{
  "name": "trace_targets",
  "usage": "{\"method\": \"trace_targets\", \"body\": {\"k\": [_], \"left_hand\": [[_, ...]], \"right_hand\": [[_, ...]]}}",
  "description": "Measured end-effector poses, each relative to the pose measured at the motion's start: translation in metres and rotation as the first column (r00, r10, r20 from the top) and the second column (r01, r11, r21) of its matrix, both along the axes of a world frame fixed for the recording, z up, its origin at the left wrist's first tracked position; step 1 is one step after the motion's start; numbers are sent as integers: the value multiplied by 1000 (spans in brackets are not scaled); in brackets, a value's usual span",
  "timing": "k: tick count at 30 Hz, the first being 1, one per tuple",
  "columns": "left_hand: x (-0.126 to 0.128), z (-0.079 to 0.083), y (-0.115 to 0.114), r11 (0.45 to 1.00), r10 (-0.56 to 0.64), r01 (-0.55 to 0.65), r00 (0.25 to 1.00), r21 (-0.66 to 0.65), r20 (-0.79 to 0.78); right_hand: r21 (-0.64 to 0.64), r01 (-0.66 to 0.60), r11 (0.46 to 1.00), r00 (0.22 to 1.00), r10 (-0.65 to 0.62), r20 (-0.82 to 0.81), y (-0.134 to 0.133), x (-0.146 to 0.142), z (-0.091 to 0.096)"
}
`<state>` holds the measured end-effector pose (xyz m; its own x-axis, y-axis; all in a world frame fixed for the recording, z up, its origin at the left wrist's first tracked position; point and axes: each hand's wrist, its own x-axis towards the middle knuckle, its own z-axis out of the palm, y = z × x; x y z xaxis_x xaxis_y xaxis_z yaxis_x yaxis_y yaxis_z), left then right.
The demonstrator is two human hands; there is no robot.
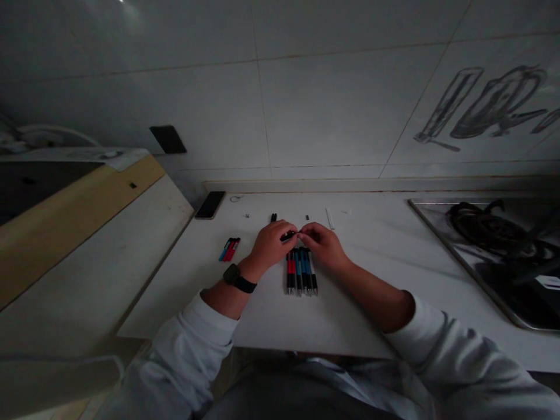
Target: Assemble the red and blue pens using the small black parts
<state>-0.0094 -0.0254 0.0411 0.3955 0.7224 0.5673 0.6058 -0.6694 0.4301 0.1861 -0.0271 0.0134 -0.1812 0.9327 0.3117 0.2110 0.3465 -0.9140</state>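
Note:
Above the white counter, my left hand [272, 245] is closed around a short black pen part [287, 236]. My right hand [324, 244] meets it at the right end, thumb and fingers pinched together on something too small to make out. Just below both hands lies a row of several pens [301, 277] with red, blue and white barrels and black grips, their tips toward me. To the left rest a few blue and red pen parts [230, 249]. Behind my left hand are small black parts [273, 217]; a tiny dark piece [307, 217] and a thin clear-white strip [329, 219] lie beyond my right.
A phone [210, 205] lies at the counter's back left, beside a small ring-shaped item [236, 199] and a tiny piece [247, 216]. A gas stove [485, 256] is set into the right side. A pale cabinet or panel [131, 233] borders the left. Behind rises a tiled wall [324, 111].

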Motion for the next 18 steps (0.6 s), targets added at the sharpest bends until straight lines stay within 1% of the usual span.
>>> {"method": "trace_targets", "body": {"k": [6,8,11,13,15,18], "left_hand": [[1,4,-4,999,-15,14,1000,-41,-12],[1,4,-3,999,-3,2,1000,-51,-16],[-1,4,0,998,31,-31,999,-61,-13],[-3,2,1,997,47,-47,999,-66,-2],[-4,1,3,996,51,-50,999,-71,4],[-5,-2,4,996,48,-48,999,-81,-6]], "right_hand": [[-37,41,998,999,-42,-33,1,-2,6],[-26,62,998,997,-63,-54,9,2,11],[9,95,995,993,-94,-74,32,18,23],[57,151,987,988,-151,4,52,32,32],[86,164,983,965,-178,195,73,43,39],[48,183,982,859,-183,478,99,51,43]]}}
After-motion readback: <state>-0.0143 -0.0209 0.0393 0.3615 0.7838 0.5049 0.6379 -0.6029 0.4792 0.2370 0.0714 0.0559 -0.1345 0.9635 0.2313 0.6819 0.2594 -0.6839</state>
